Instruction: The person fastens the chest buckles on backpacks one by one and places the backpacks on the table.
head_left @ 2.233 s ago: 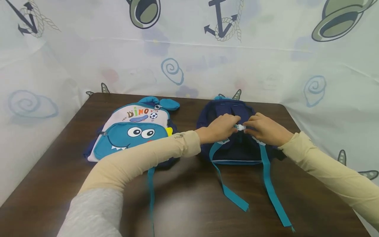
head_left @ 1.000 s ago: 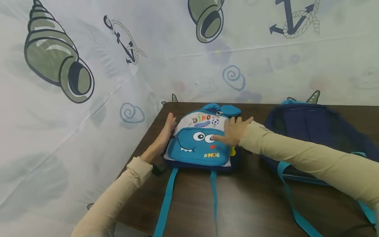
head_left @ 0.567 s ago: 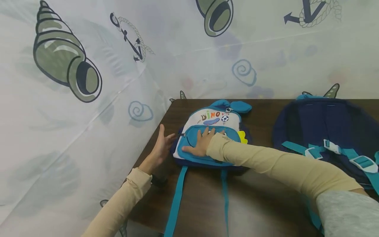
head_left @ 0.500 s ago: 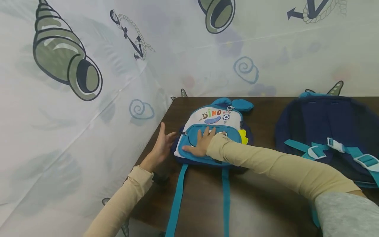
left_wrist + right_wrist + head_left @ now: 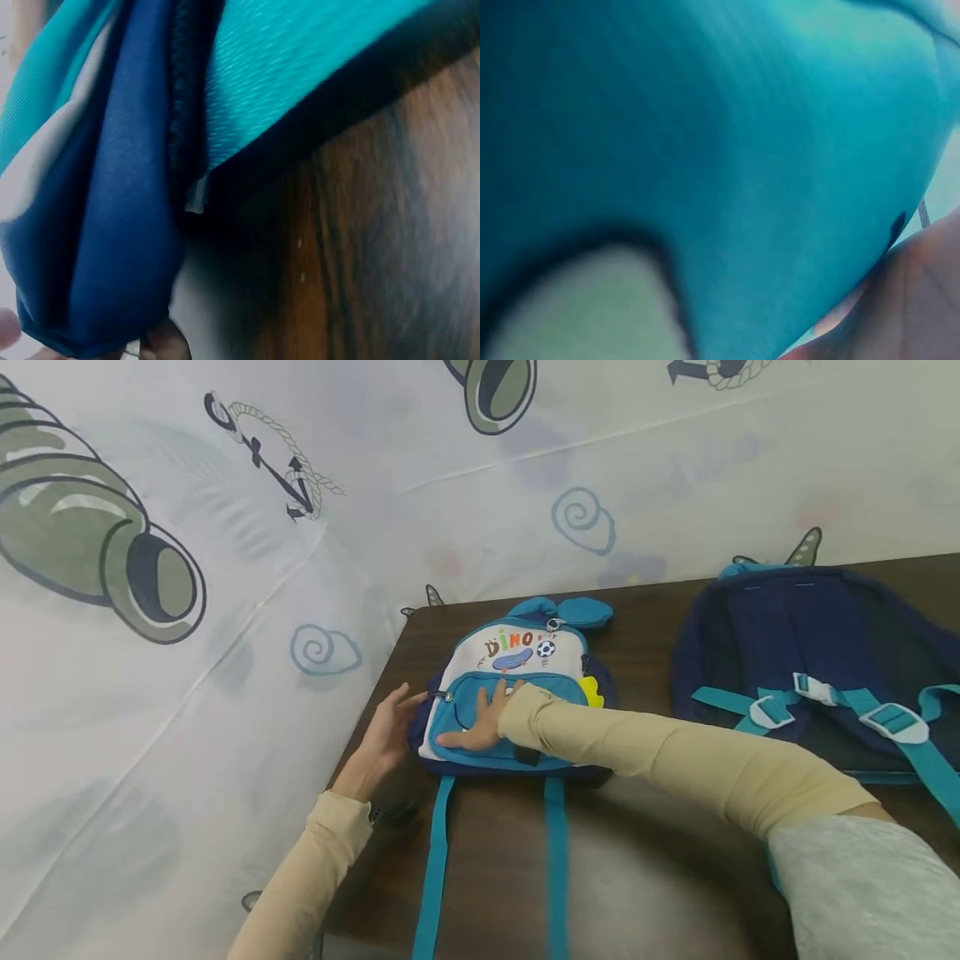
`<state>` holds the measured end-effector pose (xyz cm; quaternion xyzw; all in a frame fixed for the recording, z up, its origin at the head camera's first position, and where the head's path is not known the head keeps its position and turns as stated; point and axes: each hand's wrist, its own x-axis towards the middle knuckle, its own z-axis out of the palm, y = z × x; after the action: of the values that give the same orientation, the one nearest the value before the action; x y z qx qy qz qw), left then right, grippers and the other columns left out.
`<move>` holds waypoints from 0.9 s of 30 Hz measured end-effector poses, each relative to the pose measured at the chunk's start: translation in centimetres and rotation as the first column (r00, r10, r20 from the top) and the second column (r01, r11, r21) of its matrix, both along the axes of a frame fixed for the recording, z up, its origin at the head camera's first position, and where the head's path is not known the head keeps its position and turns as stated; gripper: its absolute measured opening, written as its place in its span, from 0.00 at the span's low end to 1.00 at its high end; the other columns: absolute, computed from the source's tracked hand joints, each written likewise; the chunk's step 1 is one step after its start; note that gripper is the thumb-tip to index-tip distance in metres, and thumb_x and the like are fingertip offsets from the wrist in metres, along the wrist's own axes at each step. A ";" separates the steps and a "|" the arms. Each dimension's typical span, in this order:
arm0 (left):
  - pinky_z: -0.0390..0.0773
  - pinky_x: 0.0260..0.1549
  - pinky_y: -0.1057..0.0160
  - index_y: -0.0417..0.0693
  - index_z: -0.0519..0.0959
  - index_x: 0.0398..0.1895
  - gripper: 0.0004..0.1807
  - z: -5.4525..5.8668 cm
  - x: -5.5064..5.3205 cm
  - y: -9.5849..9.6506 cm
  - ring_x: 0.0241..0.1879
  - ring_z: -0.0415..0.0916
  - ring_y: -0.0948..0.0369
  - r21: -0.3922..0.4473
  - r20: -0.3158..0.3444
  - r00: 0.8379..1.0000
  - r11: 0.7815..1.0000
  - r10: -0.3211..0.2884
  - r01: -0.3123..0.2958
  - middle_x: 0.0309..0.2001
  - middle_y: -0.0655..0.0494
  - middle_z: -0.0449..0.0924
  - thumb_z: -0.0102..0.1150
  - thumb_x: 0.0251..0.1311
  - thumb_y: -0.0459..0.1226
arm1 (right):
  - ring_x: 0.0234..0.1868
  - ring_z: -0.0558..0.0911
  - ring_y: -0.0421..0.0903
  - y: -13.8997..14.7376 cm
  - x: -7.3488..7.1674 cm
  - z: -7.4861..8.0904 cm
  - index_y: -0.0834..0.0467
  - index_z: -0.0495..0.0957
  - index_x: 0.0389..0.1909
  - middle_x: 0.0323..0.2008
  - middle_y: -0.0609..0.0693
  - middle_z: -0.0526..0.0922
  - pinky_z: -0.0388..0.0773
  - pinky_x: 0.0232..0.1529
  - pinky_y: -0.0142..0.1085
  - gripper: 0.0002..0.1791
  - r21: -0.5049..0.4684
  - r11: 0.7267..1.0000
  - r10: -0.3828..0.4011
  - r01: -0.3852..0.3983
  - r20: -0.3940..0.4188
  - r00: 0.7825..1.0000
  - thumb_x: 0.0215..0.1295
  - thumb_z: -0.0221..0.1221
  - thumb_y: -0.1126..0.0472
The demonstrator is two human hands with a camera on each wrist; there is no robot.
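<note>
A small blue and white dinosaur backpack [image 5: 510, 643] lies face up on the table, with "DINO" lettering on its upper part. My right hand [image 5: 480, 727] rests spread on its teal front pocket, covering the printed face. At the bag's left side is my left hand [image 5: 384, 735], fingers extended and fingertips right by the zipper pull [image 5: 444, 695]. The left wrist view shows fingertips at the end of the navy side panel [image 5: 124, 225]. Teal pocket cloth [image 5: 780, 150] fills most of the right wrist view, with part of the palm at its lower right.
Farther right, a second navy backpack [image 5: 802, 627] lies straps up, its white buckle [image 5: 814, 688] fastened. Two teal straps [image 5: 433, 868] run from the first bag toward the table's front. A printed white cloth [image 5: 375, 552] hangs behind and left of the brown table [image 5: 645, 835].
Both hands left the second backpack's buckle for the dinosaur backpack. The right hand moved onto its front pocket; the left came in toward the zipper pull. The camera view turned left.
</note>
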<state>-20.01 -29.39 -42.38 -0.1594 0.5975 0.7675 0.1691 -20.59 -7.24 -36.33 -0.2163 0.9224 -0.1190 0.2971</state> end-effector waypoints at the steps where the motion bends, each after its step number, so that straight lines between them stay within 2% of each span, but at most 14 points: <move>1: 0.45 0.77 0.47 0.47 0.50 0.80 0.38 0.2 0.2 -0.1 0.77 0.48 0.49 -0.038 -0.029 1.000 0.999 0.003 -0.004 0.79 0.47 0.49 0.29 0.76 0.58 | 0.79 0.36 0.66 -0.2 0.0 0.0 0.54 0.36 0.81 0.81 0.61 0.34 0.38 0.76 0.64 0.60 -0.011 1.000 0.005 -0.005 0.009 1.000 0.61 0.39 0.19; 4: 0.42 0.76 0.45 0.52 0.53 0.80 0.35 0.9 0.7 -0.5 0.78 0.46 0.53 -0.100 -0.137 0.991 0.995 0.002 -0.016 0.80 0.52 0.48 0.28 0.76 0.58 | 0.79 0.36 0.67 -0.5 -0.3 0.2 0.55 0.35 0.81 0.80 0.61 0.33 0.37 0.76 0.64 0.61 -0.050 0.999 0.017 -0.015 0.030 0.999 0.60 0.38 0.18; 7: 0.50 0.75 0.48 0.58 0.55 0.79 0.34 1.8 1.1 -0.6 0.76 0.52 0.56 -0.124 -0.254 0.967 0.992 -0.007 -0.026 0.79 0.55 0.51 0.26 0.76 0.59 | 0.79 0.36 0.67 -0.6 -0.9 0.4 0.56 0.34 0.81 0.80 0.62 0.33 0.36 0.76 0.63 0.61 -0.099 0.994 0.047 -0.043 0.037 0.998 0.60 0.36 0.18; 10: 0.65 0.69 0.59 0.63 0.56 0.79 0.31 3.1 1.1 -0.3 0.72 0.59 0.58 -0.105 -0.361 0.932 0.994 -0.018 -0.021 0.77 0.55 0.55 0.24 0.77 0.58 | 0.80 0.35 0.64 -0.6 -1.7 0.5 0.56 0.33 0.80 0.80 0.62 0.33 0.36 0.77 0.61 0.61 -0.169 0.983 0.085 -0.077 0.043 0.995 0.60 0.34 0.17; 12: 0.69 0.65 0.65 0.66 0.55 0.79 0.29 4.2 1.0 0.2 0.72 0.60 0.60 -0.058 -0.429 0.903 0.998 -0.023 -0.002 0.78 0.57 0.55 0.23 0.78 0.55 | 0.80 0.34 0.61 -0.5 -2.1 0.8 0.55 0.31 0.80 0.80 0.60 0.32 0.36 0.78 0.59 0.62 -0.231 0.970 0.096 -0.080 0.058 0.994 0.59 0.34 0.16; 14: 0.67 0.66 0.68 0.67 0.52 0.79 0.28 5.5 0.7 0.7 0.74 0.56 0.61 -0.014 -0.488 0.872 0.999 -0.042 0.041 0.79 0.60 0.52 0.23 0.79 0.53 | 0.81 0.33 0.58 -0.5 -2.5 1.1 0.54 0.30 0.80 0.81 0.58 0.30 0.36 0.78 0.58 0.62 -0.298 0.953 0.088 -0.060 0.082 0.993 0.59 0.33 0.15; 17: 0.60 0.71 0.67 0.70 0.50 0.80 0.28 7.7 0.1 1.7 0.78 0.48 0.62 -0.006 -0.548 0.832 0.995 -0.087 0.100 0.80 0.63 0.46 0.25 0.78 0.51 | 0.81 0.29 0.55 -0.3 -3.0 1.6 0.52 0.28 0.80 0.81 0.52 0.27 0.33 0.78 0.58 0.60 -0.402 0.915 0.058 -0.005 0.120 0.991 0.59 0.32 0.16; 20: 0.58 0.72 0.66 0.71 0.50 0.79 0.29 9.9 -0.5 2.8 0.78 0.46 0.61 -0.048 -0.575 0.809 0.992 -0.121 0.114 0.80 0.65 0.45 0.31 0.76 0.52 | 0.80 0.26 0.50 0.1 -3.3 1.9 0.51 0.26 0.79 0.80 0.48 0.24 0.31 0.78 0.57 0.56 -0.511 0.859 0.042 0.039 0.147 0.988 0.64 0.32 0.20; 22: 0.58 0.72 0.65 0.72 0.53 0.79 0.30 11.2 -1.1 3.6 0.77 0.48 0.60 -0.095 -0.582 0.802 0.991 -0.131 0.093 0.80 0.65 0.47 0.36 0.75 0.53 | 0.80 0.26 0.48 0.5 -3.6 2.0 0.52 0.23 0.79 0.80 0.47 0.22 0.31 0.78 0.55 0.52 -0.592 0.804 0.051 0.045 0.145 0.988 0.69 0.32 0.24; 25: 0.54 0.74 0.58 0.74 0.54 0.78 0.31 13.2 -1.6 5.0 0.76 0.49 0.59 -0.198 -0.561 0.811 0.978 -0.167 0.065 0.79 0.65 0.46 0.41 0.72 0.55 | 0.80 0.24 0.46 0.9 -4.0 2.1 0.53 0.19 0.77 0.79 0.47 0.19 0.30 0.79 0.52 0.48 -0.715 0.698 0.089 0.027 0.124 0.988 0.74 0.29 0.30; 27: 0.52 0.75 0.52 0.75 0.55 0.77 0.32 14.6 -2.0 6.1 0.75 0.51 0.57 -0.295 -0.544 0.815 0.955 -0.201 0.038 0.79 0.63 0.47 0.43 0.70 0.56 | 0.79 0.24 0.46 1.3 -4.4 2.2 0.54 0.18 0.77 0.79 0.48 0.19 0.29 0.79 0.51 0.54 -0.772 0.636 0.116 0.009 0.108 0.987 0.68 0.25 0.22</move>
<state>-21.97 -23.24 -27.82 0.0929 0.7286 0.6786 0.0086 -24.97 -5.92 -34.17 -0.3399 0.7525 -0.5071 0.2471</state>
